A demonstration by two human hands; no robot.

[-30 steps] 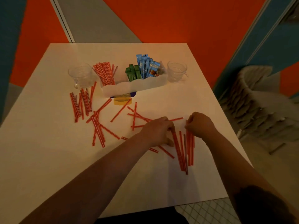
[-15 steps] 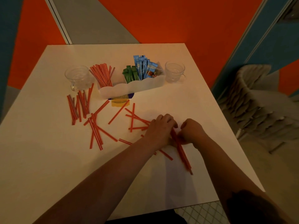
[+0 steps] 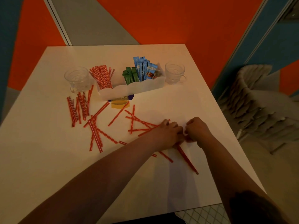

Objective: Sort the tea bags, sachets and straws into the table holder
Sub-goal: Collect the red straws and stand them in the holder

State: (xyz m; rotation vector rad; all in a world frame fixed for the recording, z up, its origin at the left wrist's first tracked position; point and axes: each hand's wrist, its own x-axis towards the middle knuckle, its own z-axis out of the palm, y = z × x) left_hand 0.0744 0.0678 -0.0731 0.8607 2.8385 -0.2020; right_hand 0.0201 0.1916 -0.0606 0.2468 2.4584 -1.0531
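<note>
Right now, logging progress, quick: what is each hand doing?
Left hand: closed around a bundle of straws.
Right hand: fingers curled, pinching the same bundle.

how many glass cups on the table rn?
2. One glass cup stands left of the white holder, beside the upright straws. The other glass cup stands at the holder's right end, handle pointing right. None seems hidden.

Straws (image 3: 97, 136): red with white stripes. Holder (image 3: 132, 89): white. Sachets: green (image 3: 131, 76), blue (image 3: 144, 68). Table (image 3: 40, 159): white. Cups (image 3: 174, 73): clear glass.
</note>
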